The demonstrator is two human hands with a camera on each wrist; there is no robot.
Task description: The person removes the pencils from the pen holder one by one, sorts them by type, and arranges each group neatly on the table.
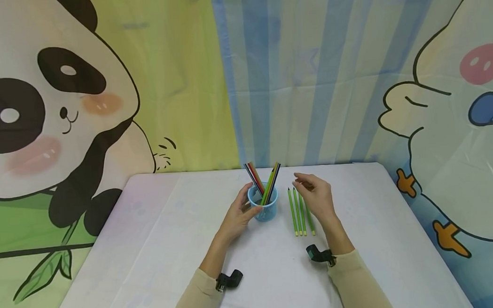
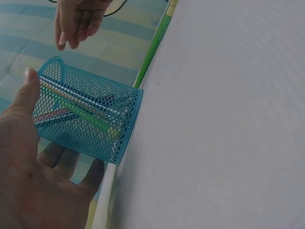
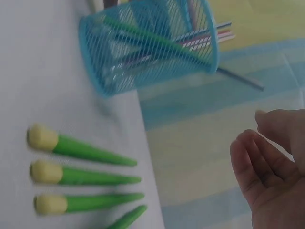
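A light blue mesh pencil cup stands on the white table, with several pencils leaning in it, among them a green one, a red one and dark ones. My left hand holds the cup from its left side, thumb at the front and fingers round the back. Right of the cup, several green pencils with pale yellow ends lie side by side. Over their far ends hovers my right hand; its fingers are loosely bent, with nothing between thumb and fingertips in the right wrist view.
A white cloth covers the table. Behind it hangs a striped blue and yellow curtain, with a printed panda at the left and a white cartoon animal at the right. Each wrist carries a small black camera.
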